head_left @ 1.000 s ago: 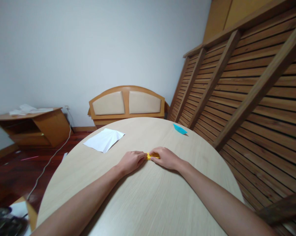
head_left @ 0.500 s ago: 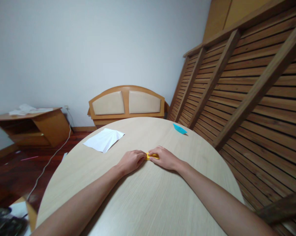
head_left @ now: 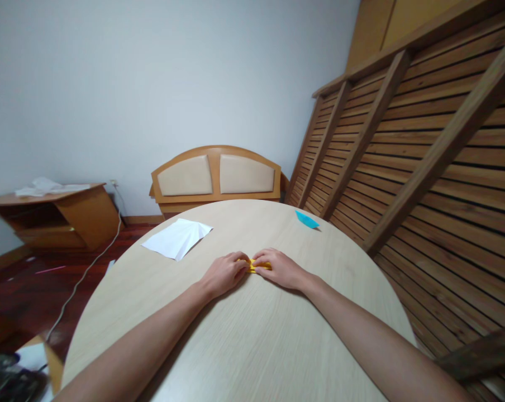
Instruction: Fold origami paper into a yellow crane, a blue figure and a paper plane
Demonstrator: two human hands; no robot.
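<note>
Both hands have hold of one small yellow folded piece (head_left: 252, 267), which lies low on the tabletop midway between them. The left hand (head_left: 224, 274) is curled, its fingers bent close together over the piece's left end; how its thumb sits underneath is hidden. The right hand (head_left: 283, 270) grips the right end in a narrow pinch, thumb on the near side and fingers on the far side, a thin slit parting them with yellow showing in it. Only a short stretch of yellow is visible between the two sets of fingertips, which are near each other; the fingers cover much of the rest.

Both forearms come in from the near side, slanting inward, and a broad wedge of pale wood-grain table (head_left: 252, 340) runs between them toward the near side. More tabletop stretches beyond the hands to the curved far edge, and on either side to the rounded left and right edges.

Far left of the hands, a creased white sheet (head_left: 175, 240) lies flat, its left corner close to the table's edge. Far right, a small blue folded piece (head_left: 307, 220) sits just inside the rim, apart from the right hand.

Past the far edge stands a padded headboard (head_left: 216, 173); a slatted wooden frame (head_left: 403, 139) leans along the right side, and a low desk (head_left: 85, 218) stands well off to the left.
</note>
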